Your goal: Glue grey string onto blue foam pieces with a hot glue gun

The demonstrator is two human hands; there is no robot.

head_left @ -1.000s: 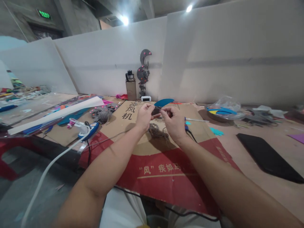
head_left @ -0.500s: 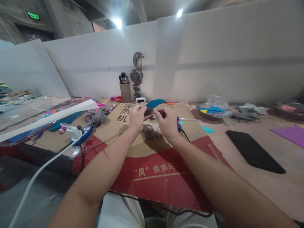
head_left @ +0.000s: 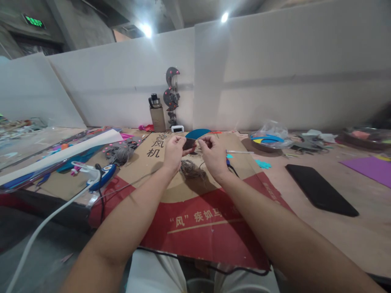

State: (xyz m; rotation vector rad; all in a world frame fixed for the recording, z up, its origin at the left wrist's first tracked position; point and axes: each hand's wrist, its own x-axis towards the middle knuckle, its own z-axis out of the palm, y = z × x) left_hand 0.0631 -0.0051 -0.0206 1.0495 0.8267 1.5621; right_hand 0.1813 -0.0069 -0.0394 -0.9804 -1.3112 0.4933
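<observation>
Over cardboard [head_left: 183, 191] lettered “风机”, hands [head_left: 173, 154] [head_left: 215, 158] close, left pinching dark piece [head_left: 190, 143], right's unclear

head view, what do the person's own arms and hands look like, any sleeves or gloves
The left arm and right arm are bare as far as they show, with no sleeves in view. The left hand and right hand are ungloved. No watch or bracelet shows; rings are too small to tell.
</observation>
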